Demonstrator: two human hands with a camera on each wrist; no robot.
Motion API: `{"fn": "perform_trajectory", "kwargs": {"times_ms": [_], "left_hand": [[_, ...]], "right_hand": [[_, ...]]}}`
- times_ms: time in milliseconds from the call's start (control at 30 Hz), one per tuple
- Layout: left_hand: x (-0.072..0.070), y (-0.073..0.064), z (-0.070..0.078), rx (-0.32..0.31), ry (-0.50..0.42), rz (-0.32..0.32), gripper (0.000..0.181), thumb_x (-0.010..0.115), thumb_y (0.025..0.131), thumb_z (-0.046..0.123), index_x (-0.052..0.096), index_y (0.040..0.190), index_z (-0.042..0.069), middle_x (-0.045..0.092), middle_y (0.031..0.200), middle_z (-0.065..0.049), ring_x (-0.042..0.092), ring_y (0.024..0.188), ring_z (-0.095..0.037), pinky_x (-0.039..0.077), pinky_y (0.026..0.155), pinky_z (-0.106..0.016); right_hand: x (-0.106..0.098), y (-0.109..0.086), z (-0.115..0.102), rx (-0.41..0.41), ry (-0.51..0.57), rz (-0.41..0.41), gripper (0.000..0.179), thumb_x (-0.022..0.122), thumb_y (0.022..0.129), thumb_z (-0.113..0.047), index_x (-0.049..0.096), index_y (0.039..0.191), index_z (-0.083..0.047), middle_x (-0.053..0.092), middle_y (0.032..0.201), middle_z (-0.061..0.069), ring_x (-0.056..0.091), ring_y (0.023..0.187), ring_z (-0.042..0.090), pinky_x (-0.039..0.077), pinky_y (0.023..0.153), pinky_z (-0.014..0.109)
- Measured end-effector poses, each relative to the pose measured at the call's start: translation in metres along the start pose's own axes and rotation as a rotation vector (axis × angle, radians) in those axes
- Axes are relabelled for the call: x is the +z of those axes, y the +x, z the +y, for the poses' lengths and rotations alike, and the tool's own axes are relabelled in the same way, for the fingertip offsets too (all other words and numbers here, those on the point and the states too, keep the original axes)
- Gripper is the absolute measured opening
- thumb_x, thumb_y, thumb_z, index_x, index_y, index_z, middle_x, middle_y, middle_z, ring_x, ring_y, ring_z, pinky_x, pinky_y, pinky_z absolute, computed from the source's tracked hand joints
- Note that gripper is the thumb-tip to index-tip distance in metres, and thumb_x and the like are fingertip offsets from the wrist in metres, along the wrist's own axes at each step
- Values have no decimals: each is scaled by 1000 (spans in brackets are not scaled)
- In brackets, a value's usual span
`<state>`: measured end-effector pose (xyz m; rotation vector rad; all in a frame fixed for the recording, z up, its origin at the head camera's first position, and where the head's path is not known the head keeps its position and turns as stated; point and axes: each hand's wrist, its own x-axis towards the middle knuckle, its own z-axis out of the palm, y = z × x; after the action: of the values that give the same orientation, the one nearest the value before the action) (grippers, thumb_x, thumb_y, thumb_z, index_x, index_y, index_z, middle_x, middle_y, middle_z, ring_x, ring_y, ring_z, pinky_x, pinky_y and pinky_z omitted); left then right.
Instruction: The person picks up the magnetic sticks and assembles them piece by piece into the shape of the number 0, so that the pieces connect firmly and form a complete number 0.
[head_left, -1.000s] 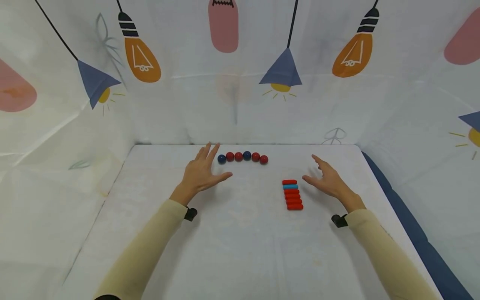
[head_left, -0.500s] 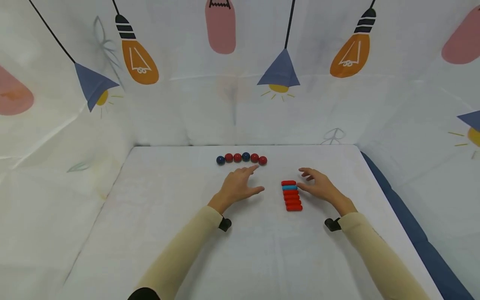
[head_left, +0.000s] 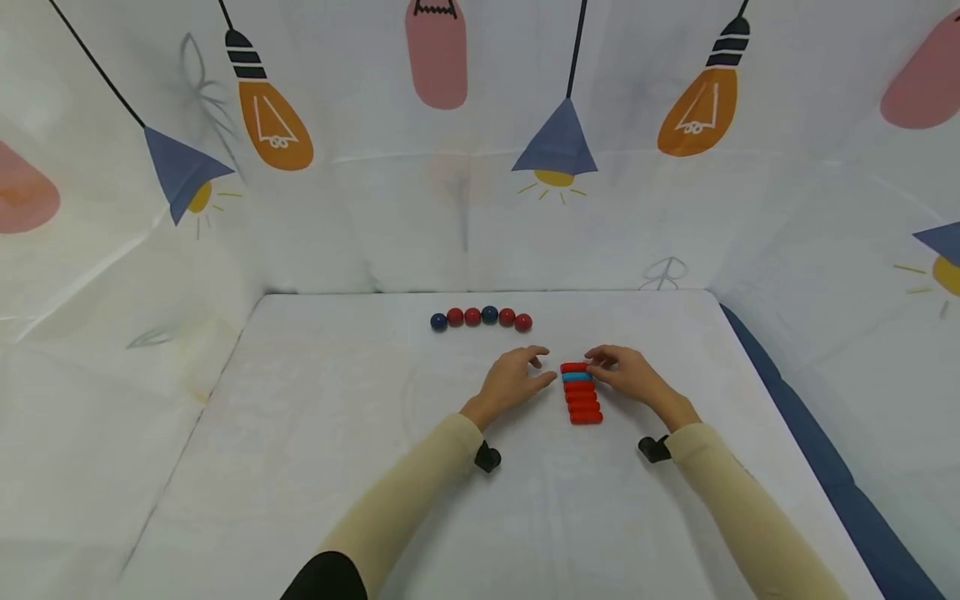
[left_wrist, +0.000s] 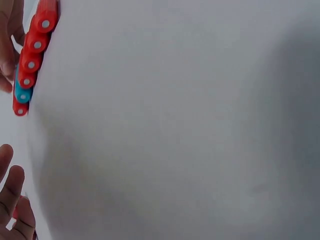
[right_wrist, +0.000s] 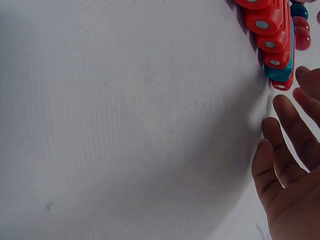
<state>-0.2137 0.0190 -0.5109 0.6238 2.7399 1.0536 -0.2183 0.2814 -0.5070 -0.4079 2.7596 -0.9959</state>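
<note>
Several short red rods [head_left: 581, 397] lie side by side in a column on the white table, with one blue rod [head_left: 576, 377] second from the far end. Silver discs show in the rod ends in both wrist views, as on a red rod [left_wrist: 37, 45]. My left hand [head_left: 508, 385] is just left of the column's far end, fingers loosely bent and holding nothing. My right hand [head_left: 632, 377] is at the right side, its thumb and fingertips overlapping the right end of the farthest red rod in the head view. Its fingers [right_wrist: 295, 130] are spread in the right wrist view.
Behind the hands, a slightly curved row of red balls [head_left: 472, 317] and dark blue balls [head_left: 490, 314] lies near the table's back edge. A white printed cloth [head_left: 360, 225] hangs behind and at both sides. Dark blue fabric [head_left: 810, 433] runs along the table's right edge.
My left hand has moved right and nearer, from beside the balls to the rods. My right hand has come a little left and nearer, up to the rods. Both hands' fingers have drawn in.
</note>
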Motion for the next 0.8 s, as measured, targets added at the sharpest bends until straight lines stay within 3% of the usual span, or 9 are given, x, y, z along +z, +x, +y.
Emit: {"fn": "perform_trajectory", "kwargs": {"times_ms": [200,400,800], "left_hand": [[15,12,5,6,-3,14,42,69,99,30,64,138,16,73,115,-3,66,102,-18,55,92,-28],[26,18,6,16,34,32,31,67,101,25,70,130,15,75,110,-1,66,96,-14,55,86,-24],[31,22,12,-6,-4,47,24,62,104,22,74,123,13,76,114,-1,67,100,-14,56,93,-26]], "right_hand": [[4,3,2,-46,-31,25,25,66,99,-11,70,121,0,73,109,15,66,101,32,56,93,52],[5,6,3,-59,-32,28,23,66,100,-9,71,118,3,73,111,17,67,102,33,55,95,53],[4,7,3,-37,-39,6,21,65,99,-8,70,117,3,72,112,19,66,101,32,56,94,53]]}}
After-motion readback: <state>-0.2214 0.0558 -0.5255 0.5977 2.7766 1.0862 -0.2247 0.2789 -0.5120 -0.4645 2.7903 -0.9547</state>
